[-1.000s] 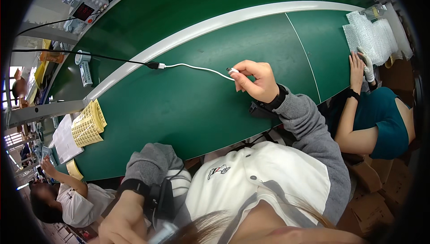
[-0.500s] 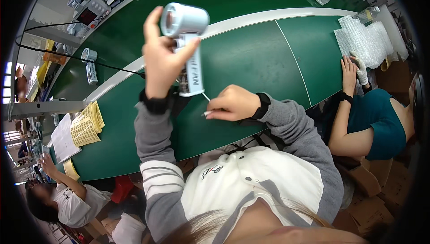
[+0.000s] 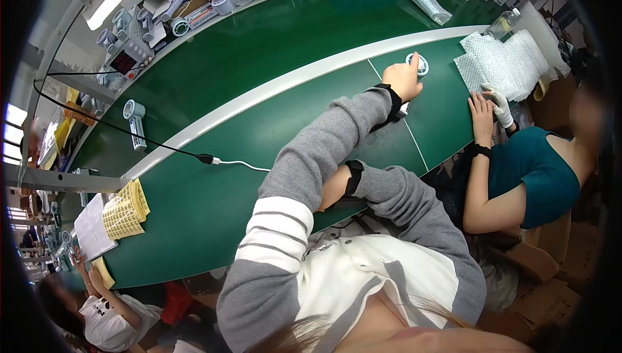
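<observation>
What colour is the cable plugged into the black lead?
The cable is white, clearest in the head view.

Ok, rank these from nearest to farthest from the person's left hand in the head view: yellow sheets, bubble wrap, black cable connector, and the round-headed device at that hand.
From the left hand:
1. Round-headed device, right at the fingers.
2. Bubble wrap, to its right.
3. Black cable connector, to its left.
4. Yellow sheets, farther left.

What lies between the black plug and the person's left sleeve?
In the head view, a white cable runs from the black plug toward the left sleeve, where it passes from sight; green tabletop shows around it.
</observation>
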{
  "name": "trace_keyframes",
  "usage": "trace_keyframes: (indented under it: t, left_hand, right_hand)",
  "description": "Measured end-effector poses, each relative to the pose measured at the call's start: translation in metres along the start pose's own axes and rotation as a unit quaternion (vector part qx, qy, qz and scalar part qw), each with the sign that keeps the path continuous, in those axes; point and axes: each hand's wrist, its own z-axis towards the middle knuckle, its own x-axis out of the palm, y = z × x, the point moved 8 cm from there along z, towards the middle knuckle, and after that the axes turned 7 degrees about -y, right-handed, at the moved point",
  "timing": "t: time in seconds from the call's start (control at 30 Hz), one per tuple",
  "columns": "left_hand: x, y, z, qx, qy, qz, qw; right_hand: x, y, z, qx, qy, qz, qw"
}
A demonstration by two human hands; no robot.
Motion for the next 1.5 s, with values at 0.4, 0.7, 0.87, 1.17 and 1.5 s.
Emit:
trace_keyframes:
  t: [0.4, 0.7, 0.87, 1.17, 1.5]
  left_hand:
    - [-0.143, 0.071, -0.052, -0.031, -0.115, -0.16, 0.98]
    - [-0.327, 0.171, -0.219, -0.059, -0.571, -0.226, 0.787]
    - [-0.412, 0.18, -0.328, 0.032, -0.794, -0.151, 0.588]
    - [-0.372, 0.418, -0.386, -0.354, -0.611, 0.042, 0.707]
    - [-0.327, 0.422, -0.32, -0.463, -0.266, 0.089, 0.841]
  right_hand:
    - [-0.026, 0.012, 0.027, 0.154, 0.136, -0.035, 0.978]
    - [-0.069, -0.01, 0.023, 0.247, -0.225, 0.089, 0.938]
    - [-0.096, -0.039, 0.001, 0.279, -0.418, 0.195, 0.842]
    - [-0.093, -0.039, 0.0, 0.284, -0.441, 0.213, 0.824]
    - [-0.091, -0.048, -0.003, 0.312, -0.425, 0.23, 0.818]
